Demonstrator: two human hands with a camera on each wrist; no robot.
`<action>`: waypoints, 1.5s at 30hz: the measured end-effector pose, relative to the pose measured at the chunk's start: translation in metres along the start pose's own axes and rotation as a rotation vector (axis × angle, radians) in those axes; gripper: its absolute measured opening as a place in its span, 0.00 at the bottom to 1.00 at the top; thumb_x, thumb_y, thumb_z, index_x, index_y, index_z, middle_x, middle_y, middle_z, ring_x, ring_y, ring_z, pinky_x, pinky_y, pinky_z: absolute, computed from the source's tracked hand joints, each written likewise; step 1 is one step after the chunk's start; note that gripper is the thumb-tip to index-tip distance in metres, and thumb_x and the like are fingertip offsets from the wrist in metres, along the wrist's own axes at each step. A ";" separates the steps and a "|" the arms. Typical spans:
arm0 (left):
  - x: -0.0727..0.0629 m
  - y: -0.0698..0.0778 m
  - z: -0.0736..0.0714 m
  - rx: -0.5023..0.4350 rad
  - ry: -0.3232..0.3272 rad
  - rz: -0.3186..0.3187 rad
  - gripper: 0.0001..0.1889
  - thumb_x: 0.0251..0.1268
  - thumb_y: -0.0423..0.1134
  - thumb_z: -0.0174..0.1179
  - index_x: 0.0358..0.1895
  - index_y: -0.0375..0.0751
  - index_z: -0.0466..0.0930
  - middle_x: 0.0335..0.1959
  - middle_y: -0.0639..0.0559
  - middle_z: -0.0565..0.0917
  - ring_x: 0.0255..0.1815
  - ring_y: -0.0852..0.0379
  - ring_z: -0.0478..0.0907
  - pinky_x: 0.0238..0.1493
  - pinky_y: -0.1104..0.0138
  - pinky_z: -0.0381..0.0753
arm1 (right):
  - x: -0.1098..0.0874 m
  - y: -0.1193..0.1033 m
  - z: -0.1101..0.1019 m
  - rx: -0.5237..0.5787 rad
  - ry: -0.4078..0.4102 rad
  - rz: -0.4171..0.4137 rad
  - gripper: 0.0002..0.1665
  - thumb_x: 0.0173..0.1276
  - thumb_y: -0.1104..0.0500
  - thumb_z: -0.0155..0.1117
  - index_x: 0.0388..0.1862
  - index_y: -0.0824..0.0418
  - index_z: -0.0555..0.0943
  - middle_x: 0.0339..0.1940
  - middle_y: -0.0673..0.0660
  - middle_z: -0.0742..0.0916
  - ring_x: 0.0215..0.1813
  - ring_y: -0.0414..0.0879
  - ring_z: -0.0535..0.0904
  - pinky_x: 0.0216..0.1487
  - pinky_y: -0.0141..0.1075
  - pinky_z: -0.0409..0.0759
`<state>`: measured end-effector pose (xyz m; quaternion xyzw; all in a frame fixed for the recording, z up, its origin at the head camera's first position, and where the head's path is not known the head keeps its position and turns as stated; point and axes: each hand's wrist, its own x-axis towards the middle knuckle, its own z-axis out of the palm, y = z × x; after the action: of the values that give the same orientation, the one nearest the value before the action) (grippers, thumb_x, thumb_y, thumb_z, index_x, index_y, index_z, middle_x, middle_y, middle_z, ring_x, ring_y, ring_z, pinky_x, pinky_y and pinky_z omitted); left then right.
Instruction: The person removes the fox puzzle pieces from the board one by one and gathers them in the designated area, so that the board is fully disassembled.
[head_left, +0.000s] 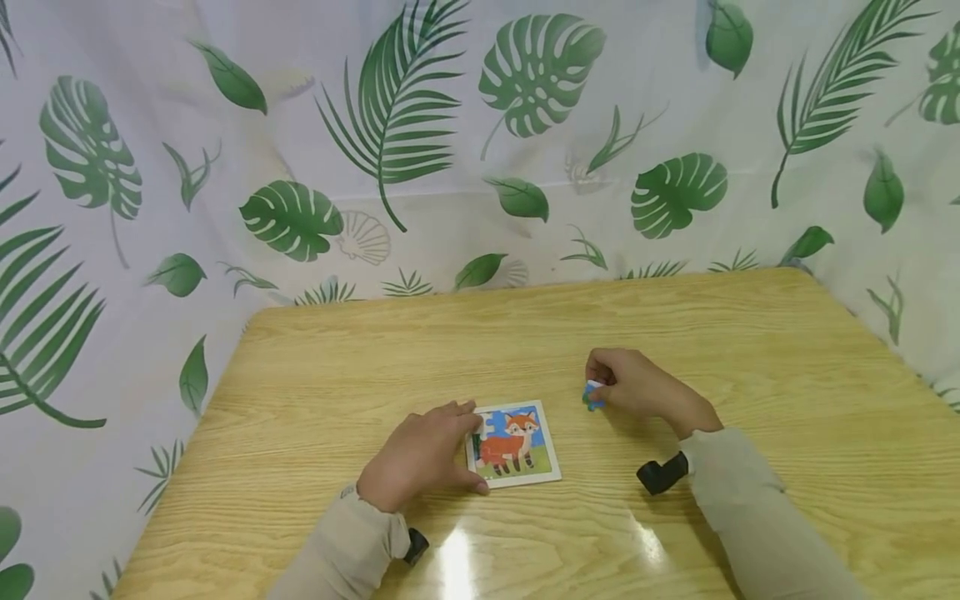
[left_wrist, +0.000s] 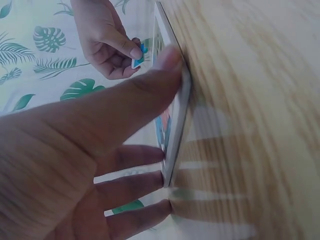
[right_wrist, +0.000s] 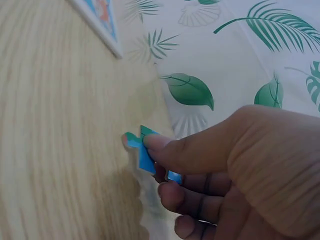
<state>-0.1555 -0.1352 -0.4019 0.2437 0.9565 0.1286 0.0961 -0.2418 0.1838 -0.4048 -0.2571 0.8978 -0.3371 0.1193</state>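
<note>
A square jigsaw puzzle board (head_left: 551,454) with a white frame and a fox picture lies flat on the table. A pale piece-shaped gap shows in its upper left part. My left hand (head_left: 423,454) holds the board at its left side, the thumb (left_wrist: 167,60) on the near edge and the fingertips at the far left corner. To the right of the board, my right hand (head_left: 633,383) pinches a blue and green jigsaw piece (right_wrist: 146,161) between thumb and fingers, just above the table. The curled fingers hide part of that piece.
The wooden table (head_left: 750,358) runs back to a white curtain (head_left: 442,217) printed with green leaves, which also hangs along the left side. A black wrist strap mount (head_left: 663,473) sits at the right cuff, another mount (head_left: 416,546) at the left.
</note>
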 end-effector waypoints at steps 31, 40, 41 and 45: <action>0.000 -0.002 0.002 -0.036 0.007 -0.014 0.46 0.49 0.61 0.80 0.71 0.44 0.76 0.75 0.47 0.72 0.74 0.44 0.70 0.66 0.42 0.72 | 0.010 -0.021 0.030 -0.158 0.017 -0.070 0.05 0.74 0.65 0.66 0.46 0.64 0.81 0.40 0.55 0.79 0.40 0.48 0.76 0.42 0.43 0.78; -0.001 -0.003 0.003 -0.038 -0.011 -0.029 0.47 0.50 0.62 0.79 0.72 0.45 0.74 0.76 0.48 0.71 0.75 0.44 0.69 0.67 0.42 0.71 | 0.022 -0.050 0.056 -0.214 0.002 -0.164 0.06 0.72 0.65 0.68 0.46 0.61 0.82 0.40 0.53 0.80 0.36 0.44 0.73 0.40 0.38 0.77; -0.001 -0.003 0.003 -0.034 -0.009 -0.025 0.47 0.50 0.62 0.79 0.72 0.45 0.74 0.76 0.48 0.71 0.75 0.44 0.69 0.67 0.42 0.72 | 0.025 -0.055 0.058 -0.214 -0.007 -0.179 0.06 0.72 0.65 0.68 0.46 0.61 0.82 0.40 0.53 0.80 0.35 0.44 0.72 0.39 0.38 0.77; -0.001 -0.005 0.002 -0.013 0.010 -0.002 0.46 0.51 0.63 0.78 0.72 0.45 0.74 0.75 0.47 0.72 0.74 0.43 0.70 0.65 0.41 0.74 | 0.036 -0.071 0.067 -0.178 -0.071 -0.222 0.06 0.73 0.66 0.67 0.47 0.63 0.82 0.38 0.52 0.80 0.34 0.42 0.73 0.38 0.36 0.78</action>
<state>-0.1565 -0.1396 -0.4053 0.2413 0.9564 0.1357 0.0930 -0.2189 0.0825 -0.4089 -0.3762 0.8853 -0.2582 0.0899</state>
